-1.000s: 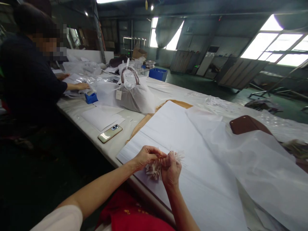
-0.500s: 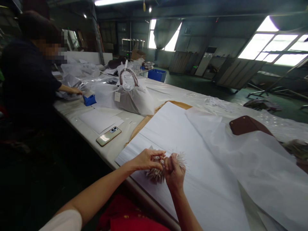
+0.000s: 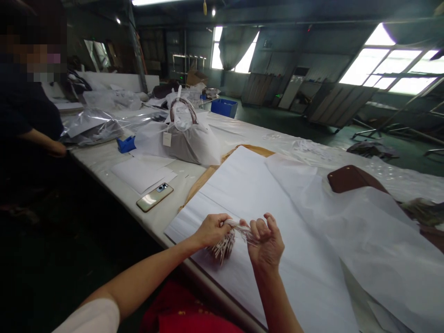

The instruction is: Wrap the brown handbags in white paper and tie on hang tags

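Note:
My left hand [image 3: 212,230] is closed round the top of a bundle of small white tags on strings [image 3: 222,245], which hangs down from its fingers. My right hand [image 3: 266,239] is just to the right, palm turned up, fingers curled on the strings of the same bundle. Both hands hover over large white paper sheets [image 3: 249,194] spread on the long table [image 3: 104,159].
A phone [image 3: 154,197] lies left of the sheets near the table edge. A wrapped handbag with a tag [image 3: 185,134] stands further back, with a small blue box [image 3: 126,144] and plastic bags beside it. A brown leather piece [image 3: 350,179] lies at right. Another person [image 3: 24,120] stands at far left.
My right hand has turned palm up and moved right, drawing the strings away from the bundle. My left hand now grips the bundle's top. The other person has drawn back from the table.

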Demonstrator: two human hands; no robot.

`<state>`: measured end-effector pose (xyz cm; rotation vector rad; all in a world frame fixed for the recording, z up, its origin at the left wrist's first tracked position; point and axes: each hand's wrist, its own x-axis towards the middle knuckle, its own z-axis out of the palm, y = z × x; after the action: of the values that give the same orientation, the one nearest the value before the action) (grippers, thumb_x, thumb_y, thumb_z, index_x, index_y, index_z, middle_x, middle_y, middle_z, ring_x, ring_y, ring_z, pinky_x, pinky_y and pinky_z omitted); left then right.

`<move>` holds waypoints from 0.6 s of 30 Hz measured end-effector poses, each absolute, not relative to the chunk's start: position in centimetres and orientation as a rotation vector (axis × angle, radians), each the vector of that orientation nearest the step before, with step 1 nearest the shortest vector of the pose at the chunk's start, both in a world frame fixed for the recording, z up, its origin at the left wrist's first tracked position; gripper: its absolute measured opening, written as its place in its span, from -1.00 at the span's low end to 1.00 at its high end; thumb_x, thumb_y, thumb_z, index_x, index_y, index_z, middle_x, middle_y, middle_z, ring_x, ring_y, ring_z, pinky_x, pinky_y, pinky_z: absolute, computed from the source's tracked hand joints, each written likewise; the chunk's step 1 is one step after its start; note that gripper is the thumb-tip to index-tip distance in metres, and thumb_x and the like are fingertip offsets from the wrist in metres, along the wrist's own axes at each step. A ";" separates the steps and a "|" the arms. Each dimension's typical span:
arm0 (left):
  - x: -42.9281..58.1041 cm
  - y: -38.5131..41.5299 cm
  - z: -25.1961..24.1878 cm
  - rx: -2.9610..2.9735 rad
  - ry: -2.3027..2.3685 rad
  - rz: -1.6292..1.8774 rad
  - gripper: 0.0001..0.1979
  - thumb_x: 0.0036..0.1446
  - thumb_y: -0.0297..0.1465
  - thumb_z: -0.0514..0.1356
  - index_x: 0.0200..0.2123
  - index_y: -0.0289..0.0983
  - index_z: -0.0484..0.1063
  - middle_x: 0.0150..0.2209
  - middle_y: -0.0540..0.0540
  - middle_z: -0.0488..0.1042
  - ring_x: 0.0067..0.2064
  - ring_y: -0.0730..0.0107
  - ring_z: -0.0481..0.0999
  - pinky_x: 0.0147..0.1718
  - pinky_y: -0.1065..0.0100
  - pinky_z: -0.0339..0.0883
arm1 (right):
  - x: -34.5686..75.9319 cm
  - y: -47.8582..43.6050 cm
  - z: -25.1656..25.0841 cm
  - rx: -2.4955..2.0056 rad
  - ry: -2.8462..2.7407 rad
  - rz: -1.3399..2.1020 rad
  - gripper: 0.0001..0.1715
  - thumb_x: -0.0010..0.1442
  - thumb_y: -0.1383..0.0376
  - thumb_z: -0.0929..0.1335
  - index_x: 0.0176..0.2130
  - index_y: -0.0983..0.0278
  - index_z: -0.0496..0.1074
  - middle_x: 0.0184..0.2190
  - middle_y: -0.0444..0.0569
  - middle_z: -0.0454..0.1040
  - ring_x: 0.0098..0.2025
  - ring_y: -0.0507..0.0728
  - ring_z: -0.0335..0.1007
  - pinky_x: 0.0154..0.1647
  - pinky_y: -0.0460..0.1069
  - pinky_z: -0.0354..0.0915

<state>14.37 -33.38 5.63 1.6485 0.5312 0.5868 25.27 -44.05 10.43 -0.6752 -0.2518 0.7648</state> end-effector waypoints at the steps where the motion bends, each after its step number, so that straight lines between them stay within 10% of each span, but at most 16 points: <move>1: 14.5 -33.4 5.2 1.442 0.556 0.629 -0.83 0.03 -0.31 0.19 -0.41 -0.32 0.44 -0.51 0.01 0.41 -0.50 0.55 0.27 -0.51 0.49 0.09 | 25.5 -44.2 10.3 -0.653 -0.194 0.767 -0.85 0.13 0.27 0.38 -0.31 0.21 0.29 -0.68 -0.37 0.02 -0.65 -0.10 -0.08 -0.24 0.04 0.36; 11: 13.9 -33.0 5.2 0.859 0.664 0.882 -0.43 0.02 0.14 0.15 -0.42 -0.32 0.28 -0.45 -0.05 0.41 -0.58 0.64 0.18 -0.65 0.53 -0.02 | 25.3 -45.3 9.6 -0.864 -0.352 0.776 -0.61 -0.04 0.33 0.47 -0.20 0.19 0.31 -0.57 -0.30 0.13 -0.55 -0.08 0.03 -0.55 -0.15 0.06; 18: 13.0 -33.9 6.3 0.967 0.679 0.869 -0.38 0.01 0.18 0.13 -0.44 -0.34 0.29 -0.62 0.06 0.22 -0.63 0.64 0.11 -0.69 0.54 -0.08 | 25.4 -47.4 11.2 -1.472 -1.266 0.339 -0.80 0.14 0.37 0.35 -0.17 0.23 0.35 -0.43 -0.16 0.26 -0.50 -0.04 0.13 -0.50 -0.10 0.12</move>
<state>13.00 -33.93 6.26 0.9668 0.6791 0.8686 25.39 -47.35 11.22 -1.4717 -1.2664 0.3392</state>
